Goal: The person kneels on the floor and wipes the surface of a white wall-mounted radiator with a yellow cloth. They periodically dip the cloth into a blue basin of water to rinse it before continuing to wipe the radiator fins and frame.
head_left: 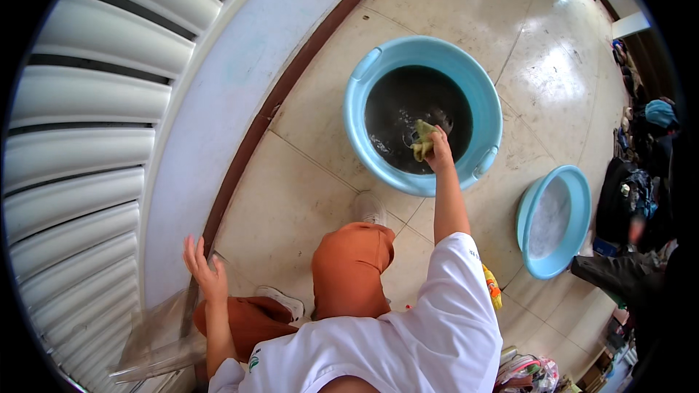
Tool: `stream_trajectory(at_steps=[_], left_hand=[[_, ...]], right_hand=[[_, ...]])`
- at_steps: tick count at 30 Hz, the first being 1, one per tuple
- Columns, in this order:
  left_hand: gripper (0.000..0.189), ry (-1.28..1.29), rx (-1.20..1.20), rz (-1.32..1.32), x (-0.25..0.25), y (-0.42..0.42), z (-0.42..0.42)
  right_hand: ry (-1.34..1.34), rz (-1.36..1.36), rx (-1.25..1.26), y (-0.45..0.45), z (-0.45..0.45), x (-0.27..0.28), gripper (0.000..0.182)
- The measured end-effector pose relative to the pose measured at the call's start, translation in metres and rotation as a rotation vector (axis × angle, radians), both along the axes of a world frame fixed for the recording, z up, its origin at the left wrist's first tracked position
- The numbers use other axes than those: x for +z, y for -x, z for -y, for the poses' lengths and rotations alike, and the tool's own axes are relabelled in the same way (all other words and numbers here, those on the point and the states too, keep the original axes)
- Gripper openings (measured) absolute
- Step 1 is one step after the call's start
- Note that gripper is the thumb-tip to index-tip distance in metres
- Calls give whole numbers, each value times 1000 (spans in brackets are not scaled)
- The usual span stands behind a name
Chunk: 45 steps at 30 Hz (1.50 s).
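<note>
A large light-blue plastic tub [355, 136] stands on the tiled floor in front of me, with dark, murky water [409, 93] in it. My right hand [439, 150] reaches over the near rim and grips a yellowish-green cloth [424, 141] just above or at the water surface; whether the cloth touches the water, I cannot tell. Out to the left, my left hand [205, 267] is raised near the low wall with its fingers spread and nothing in it. A sheet of clear plastic [164, 333] lies close below that hand.
A smaller blue basin [584, 202] with whitish, cloudy contents is at the right. White slats [87, 98] and a low white wall [235, 65] run along the left. Shoes, bags and clothes [628, 191] line the right edge. A yellow packet [491, 286] lies beside my right sleeve.
</note>
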<state>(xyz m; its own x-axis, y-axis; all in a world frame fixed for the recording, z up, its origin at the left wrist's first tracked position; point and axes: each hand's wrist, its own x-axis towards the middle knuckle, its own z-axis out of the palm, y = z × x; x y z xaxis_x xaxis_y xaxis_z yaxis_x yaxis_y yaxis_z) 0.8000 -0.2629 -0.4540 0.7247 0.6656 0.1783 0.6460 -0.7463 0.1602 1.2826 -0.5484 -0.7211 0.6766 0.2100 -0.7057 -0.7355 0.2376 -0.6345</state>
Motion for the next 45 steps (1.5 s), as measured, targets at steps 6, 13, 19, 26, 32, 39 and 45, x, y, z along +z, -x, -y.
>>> stream_trajectory(at_steps=[6,13,19,26,32,39,45], left_hand=[[52,-2,5,-24,6,-4,-1],[38,392,77,-281,-47,15,-6],[22,503,-431,-1080,-161,94,50],[19,426,-576,-1016,-175,113,59],[18,402,-825,-1270,-145,87,52],[16,399,-877,-988,-147,106,45],[18,331,-986,-1025,-163,126,49]], right_hand=[[223,110,-11,1,-8,-14,36],[697,314,75,-7,-13,-26,35],[609,394,299,0,-13,-22,43],[1137,590,671,8,-24,-56,65],[1106,817,1295,20,-42,-50,56],[1377,930,1082,5,-32,-34,51],[1091,546,984,4,-33,-42,49]])
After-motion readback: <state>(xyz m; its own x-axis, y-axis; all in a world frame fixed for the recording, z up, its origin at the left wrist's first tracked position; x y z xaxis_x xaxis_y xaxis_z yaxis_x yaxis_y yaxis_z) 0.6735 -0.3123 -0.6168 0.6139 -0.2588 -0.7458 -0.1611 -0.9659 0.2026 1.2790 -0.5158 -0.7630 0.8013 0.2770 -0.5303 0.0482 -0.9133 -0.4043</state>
